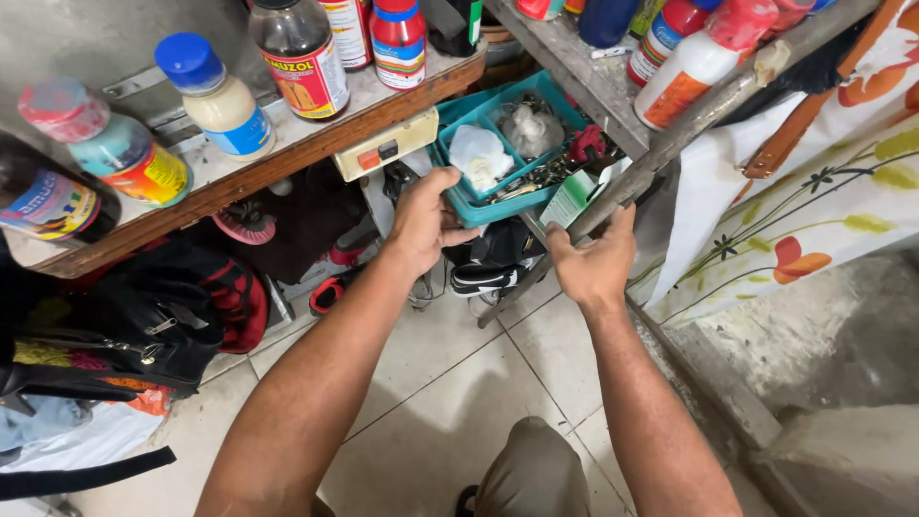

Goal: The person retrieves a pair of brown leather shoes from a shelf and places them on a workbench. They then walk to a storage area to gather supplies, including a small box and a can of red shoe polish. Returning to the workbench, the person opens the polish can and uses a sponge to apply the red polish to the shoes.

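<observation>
Hands first: my left hand (424, 222) grips the teal tray (498, 203) by its front edge; my right hand (595, 263) clasps the shelf rail (670, 134) beside it.

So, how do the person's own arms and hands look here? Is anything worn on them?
Both arms are bare along all that shows: no sleeves reach into view. The left hand and the right hand wear no gloves. No watch or bracelet shows at either wrist, and I see no ring on the visible fingers. The forearms carry some hair. No tattoos or other markings are visible.
</observation>
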